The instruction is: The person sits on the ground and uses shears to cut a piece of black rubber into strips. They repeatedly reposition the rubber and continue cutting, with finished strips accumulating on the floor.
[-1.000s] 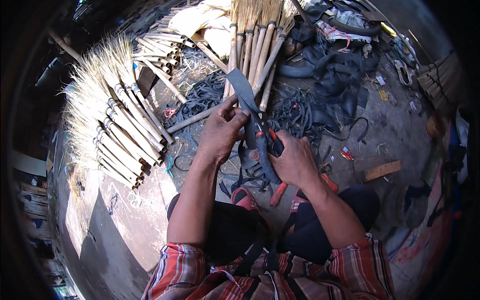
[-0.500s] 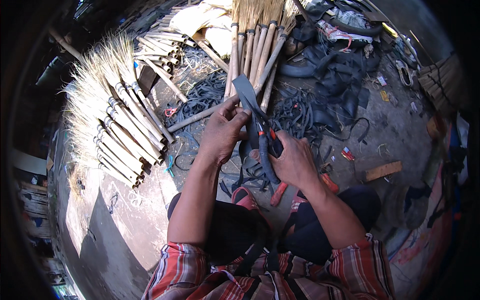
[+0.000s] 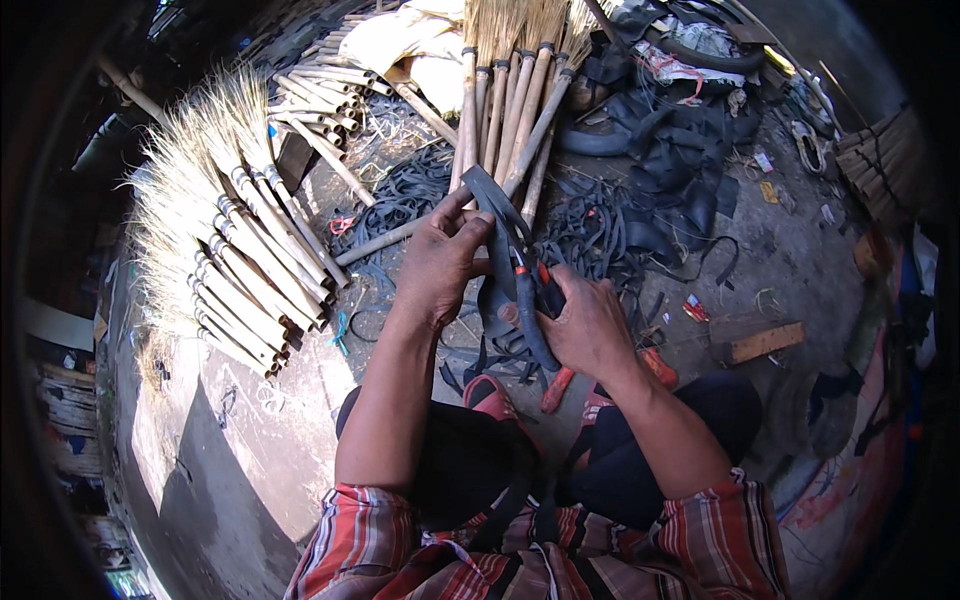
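My left hand (image 3: 443, 262) is closed, thumb and fingers pinching a black rubber strip (image 3: 484, 192) that rises above the fingertips and hangs down beside them. My right hand (image 3: 588, 325) grips scissors (image 3: 528, 318) with dark wrapped handles and orange-red bits near the pivot. Their blades point up and away from me, against the rubber just right of my left fingers. How far apart the blades stand is hard to make out. Beyond the hands lies a tangled heap of cut rubber strips (image 3: 590, 225).
Straw brooms (image 3: 265, 235) lie in a row at left; more brooms (image 3: 520, 90) stand at the back beside bamboo handles (image 3: 325, 90) and a white sack (image 3: 410, 45). Rubber inner tubes (image 3: 665, 150) pile up at back right. A red-handled tool (image 3: 557, 388) and a wooden block (image 3: 765, 342) lie nearer.
The top end of the rubber strip has come down a little towards me. Both hands have shifted only slightly and keep their holds.
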A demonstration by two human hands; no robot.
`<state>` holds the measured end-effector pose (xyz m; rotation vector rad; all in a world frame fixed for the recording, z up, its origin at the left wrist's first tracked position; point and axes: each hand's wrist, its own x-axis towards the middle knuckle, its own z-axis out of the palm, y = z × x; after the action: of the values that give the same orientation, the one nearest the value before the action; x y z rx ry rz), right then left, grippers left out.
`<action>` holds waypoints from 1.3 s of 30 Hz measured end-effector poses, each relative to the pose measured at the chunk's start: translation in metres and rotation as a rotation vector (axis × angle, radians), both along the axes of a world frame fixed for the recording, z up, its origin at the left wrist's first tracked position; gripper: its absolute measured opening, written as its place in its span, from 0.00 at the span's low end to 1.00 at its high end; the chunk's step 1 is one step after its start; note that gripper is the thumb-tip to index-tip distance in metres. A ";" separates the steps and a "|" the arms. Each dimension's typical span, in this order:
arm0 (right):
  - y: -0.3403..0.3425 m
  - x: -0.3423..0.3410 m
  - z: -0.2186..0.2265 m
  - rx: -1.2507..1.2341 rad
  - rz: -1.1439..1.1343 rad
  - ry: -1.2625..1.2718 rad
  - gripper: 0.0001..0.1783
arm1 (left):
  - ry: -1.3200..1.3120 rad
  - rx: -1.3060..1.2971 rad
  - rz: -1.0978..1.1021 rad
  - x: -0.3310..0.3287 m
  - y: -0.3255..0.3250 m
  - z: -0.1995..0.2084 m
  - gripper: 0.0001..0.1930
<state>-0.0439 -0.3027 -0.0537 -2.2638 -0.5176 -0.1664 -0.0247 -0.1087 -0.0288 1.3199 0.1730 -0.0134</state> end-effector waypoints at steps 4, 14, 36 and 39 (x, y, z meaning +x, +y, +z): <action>-0.005 0.003 0.001 -0.011 -0.015 0.068 0.36 | 0.026 0.074 -0.056 0.000 -0.008 -0.006 0.29; -0.011 0.001 0.015 -0.028 0.024 0.322 0.39 | 0.005 0.022 0.032 0.006 -0.008 0.004 0.27; -0.019 0.015 -0.024 0.665 0.061 0.299 0.18 | 0.017 -0.040 -0.086 0.012 -0.028 0.000 0.26; -0.012 0.014 -0.023 0.686 0.016 0.308 0.17 | -0.004 -0.046 -0.057 0.011 -0.038 -0.003 0.30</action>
<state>-0.0298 -0.3150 -0.0769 -1.5743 -0.2568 0.0176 -0.0139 -0.1462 -0.0314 1.2784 0.1306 -0.0626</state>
